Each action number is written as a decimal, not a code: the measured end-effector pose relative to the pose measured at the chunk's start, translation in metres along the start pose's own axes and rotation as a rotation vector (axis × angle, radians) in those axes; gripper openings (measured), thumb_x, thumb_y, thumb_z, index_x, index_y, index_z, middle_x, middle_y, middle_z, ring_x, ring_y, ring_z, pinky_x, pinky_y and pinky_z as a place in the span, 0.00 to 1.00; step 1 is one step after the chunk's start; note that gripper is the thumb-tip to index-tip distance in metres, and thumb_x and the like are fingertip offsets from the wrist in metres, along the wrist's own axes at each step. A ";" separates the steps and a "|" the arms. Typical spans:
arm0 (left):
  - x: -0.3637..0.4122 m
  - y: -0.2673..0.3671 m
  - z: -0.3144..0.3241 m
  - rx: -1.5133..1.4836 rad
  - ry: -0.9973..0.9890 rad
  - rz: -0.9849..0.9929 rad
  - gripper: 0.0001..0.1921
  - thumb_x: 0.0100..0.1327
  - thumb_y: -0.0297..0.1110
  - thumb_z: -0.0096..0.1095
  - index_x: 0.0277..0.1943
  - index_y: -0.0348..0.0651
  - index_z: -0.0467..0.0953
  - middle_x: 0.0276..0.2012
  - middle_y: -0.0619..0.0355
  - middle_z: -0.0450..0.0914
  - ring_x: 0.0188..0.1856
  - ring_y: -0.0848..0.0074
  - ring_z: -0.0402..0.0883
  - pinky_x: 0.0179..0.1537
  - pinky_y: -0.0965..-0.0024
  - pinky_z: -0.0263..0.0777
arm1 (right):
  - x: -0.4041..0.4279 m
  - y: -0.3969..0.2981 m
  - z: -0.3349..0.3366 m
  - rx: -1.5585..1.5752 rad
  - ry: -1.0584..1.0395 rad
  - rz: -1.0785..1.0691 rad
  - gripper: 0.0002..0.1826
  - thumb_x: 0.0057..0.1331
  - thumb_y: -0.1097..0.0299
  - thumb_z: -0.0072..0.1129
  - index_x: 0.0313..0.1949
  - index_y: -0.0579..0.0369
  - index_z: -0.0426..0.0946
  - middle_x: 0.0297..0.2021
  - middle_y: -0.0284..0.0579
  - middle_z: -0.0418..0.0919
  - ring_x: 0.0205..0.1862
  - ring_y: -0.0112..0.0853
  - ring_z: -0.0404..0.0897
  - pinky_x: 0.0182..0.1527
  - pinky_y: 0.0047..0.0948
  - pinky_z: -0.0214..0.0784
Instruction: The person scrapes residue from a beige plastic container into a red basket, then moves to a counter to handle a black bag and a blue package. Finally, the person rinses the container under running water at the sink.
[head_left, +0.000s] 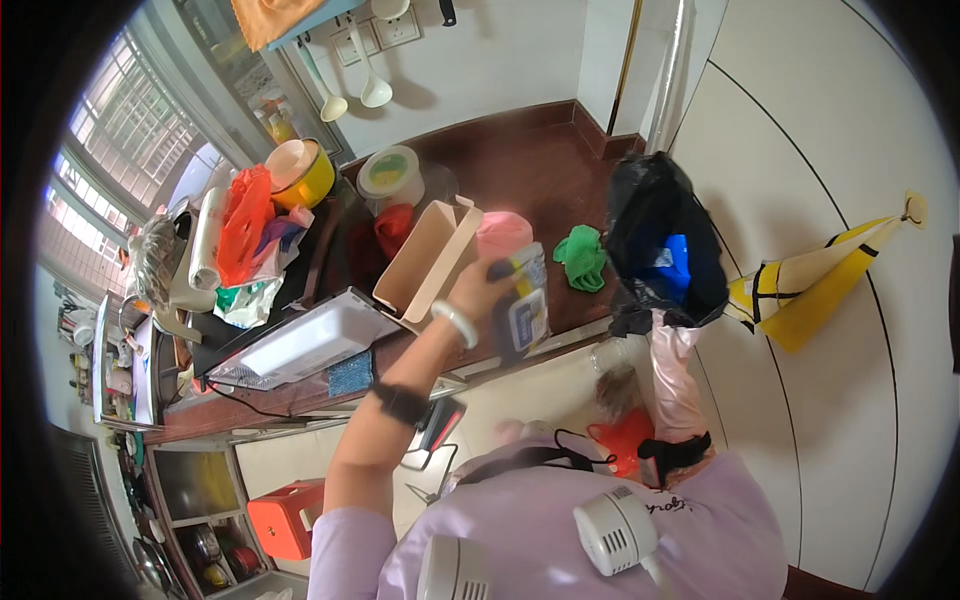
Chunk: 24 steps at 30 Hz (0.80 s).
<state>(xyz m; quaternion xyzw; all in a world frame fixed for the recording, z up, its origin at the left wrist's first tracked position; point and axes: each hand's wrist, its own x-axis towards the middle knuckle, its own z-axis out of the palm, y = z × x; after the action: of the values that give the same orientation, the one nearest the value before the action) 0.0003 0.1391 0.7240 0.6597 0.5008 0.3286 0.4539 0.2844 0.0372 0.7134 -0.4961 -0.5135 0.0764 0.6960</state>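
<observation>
My left hand (480, 291), with a white bangle at its wrist, grips a blurred plastic package (521, 304) in grey, yellow and blue, held over the counter's front edge. Beside it on the left stands a beige open box (427, 259). On my right, a black plastic bag (637, 202) hangs open around a bright blue packet (675, 266). The bag hides my right hand; only the pink sleeve shows below it. A green cloth (581, 257) lies crumpled between the package and the bag. Behind the box and package is a pink round item (504, 234).
A white-lidded tub (390, 176), a yellow pot (304, 176) and red plastic bags (246, 225) crowd the counter's left part. A white appliance (307, 337) stands at its front edge. A yellow cloth (814, 292) hangs at right. An orange-red box (289, 519) stands below.
</observation>
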 end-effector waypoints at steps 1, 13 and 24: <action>0.015 0.002 -0.003 0.082 -0.088 -0.058 0.20 0.63 0.40 0.71 0.50 0.33 0.80 0.35 0.53 0.84 0.36 0.74 0.82 0.40 0.70 0.76 | -0.001 0.010 -0.002 -0.089 0.044 -0.019 0.34 0.64 0.75 0.65 0.67 0.60 0.62 0.62 0.48 0.69 0.59 0.38 0.72 0.63 0.36 0.66; 0.084 0.001 0.026 1.151 -0.073 0.115 0.13 0.65 0.35 0.54 0.41 0.36 0.82 0.41 0.44 0.84 0.44 0.59 0.85 0.47 0.63 0.77 | -0.032 0.072 -0.061 0.468 0.283 0.614 0.29 0.65 0.76 0.62 0.65 0.59 0.64 0.58 0.47 0.72 0.55 0.35 0.74 0.59 0.33 0.70; 0.107 0.013 0.041 0.999 -0.149 -0.102 0.19 0.61 0.47 0.65 0.44 0.39 0.82 0.43 0.48 0.84 0.46 0.61 0.83 0.47 0.56 0.75 | -0.051 0.093 -0.075 0.560 0.192 0.803 0.25 0.67 0.77 0.59 0.63 0.59 0.66 0.54 0.46 0.75 0.52 0.32 0.76 0.57 0.30 0.72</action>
<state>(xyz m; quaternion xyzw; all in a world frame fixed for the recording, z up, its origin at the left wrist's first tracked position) 0.0718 0.2293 0.7181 0.7926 0.5947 -0.0217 0.1330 0.3578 0.0063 0.6108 -0.4537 -0.1752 0.4271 0.7623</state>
